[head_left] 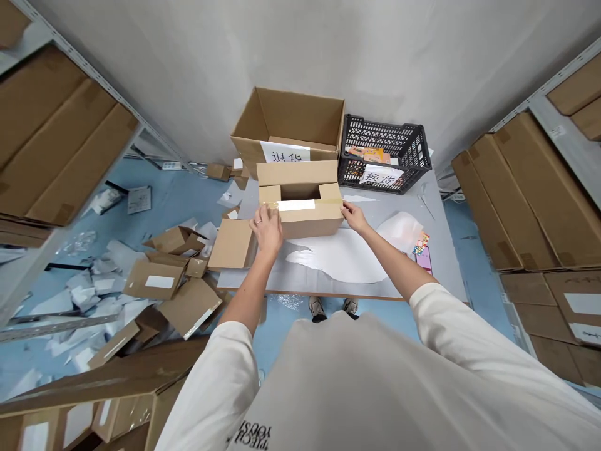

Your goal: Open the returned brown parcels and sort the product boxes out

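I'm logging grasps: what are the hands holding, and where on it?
Both hold the small open cardboard box: left hand at its left end, right hand at its right end.

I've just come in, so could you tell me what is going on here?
A person rests both hands on a small brown cardboard box on the grey table: left hand at its left end, right hand at its right. Its top is partly open. Behind stand a larger open cardboard box and a black plastic crate.

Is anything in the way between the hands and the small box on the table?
No, nothing visible. The left hand rests on the small box at its left end; the right hand touches its right end.
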Motion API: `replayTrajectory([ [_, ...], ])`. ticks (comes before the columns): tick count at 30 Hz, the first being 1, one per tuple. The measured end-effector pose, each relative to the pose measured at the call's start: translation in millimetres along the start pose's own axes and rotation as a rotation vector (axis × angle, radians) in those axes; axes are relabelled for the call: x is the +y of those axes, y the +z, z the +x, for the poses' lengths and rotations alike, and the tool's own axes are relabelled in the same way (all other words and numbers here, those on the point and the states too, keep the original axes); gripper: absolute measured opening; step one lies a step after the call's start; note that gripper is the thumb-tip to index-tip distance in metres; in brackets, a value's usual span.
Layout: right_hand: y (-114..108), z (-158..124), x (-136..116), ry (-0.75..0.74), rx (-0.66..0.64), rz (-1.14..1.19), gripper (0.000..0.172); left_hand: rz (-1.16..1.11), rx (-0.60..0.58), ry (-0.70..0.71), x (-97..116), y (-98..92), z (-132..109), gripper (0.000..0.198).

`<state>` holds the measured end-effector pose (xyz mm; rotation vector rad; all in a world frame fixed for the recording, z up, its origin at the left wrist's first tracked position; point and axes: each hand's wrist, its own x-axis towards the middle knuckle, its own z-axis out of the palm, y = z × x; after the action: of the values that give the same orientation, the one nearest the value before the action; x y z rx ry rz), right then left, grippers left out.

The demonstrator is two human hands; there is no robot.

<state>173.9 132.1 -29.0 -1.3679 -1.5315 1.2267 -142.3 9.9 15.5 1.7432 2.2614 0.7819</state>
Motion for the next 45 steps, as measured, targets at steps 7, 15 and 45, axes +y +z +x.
replayTrajectory([
  [7, -11.1, -10.0, 0.0, 0.132, 0.056, -0.017, 0.061, -0.108, -0.044, 0.185, 29.6, 2.8, -6.7, 0.049],
  [15, -94.3, -67.0, 34.1, 0.171, 0.19, -0.097, 0.053, -0.143, -0.233, 0.428, 105.9, 38.6, -35.8, 0.047],
  [45, -248.0, -61.4, 201.4, 0.261, -0.098, -0.741, 0.084, -0.27, -0.858, 0.177, 274.2, 316.9, -72.1, 0.062],
])
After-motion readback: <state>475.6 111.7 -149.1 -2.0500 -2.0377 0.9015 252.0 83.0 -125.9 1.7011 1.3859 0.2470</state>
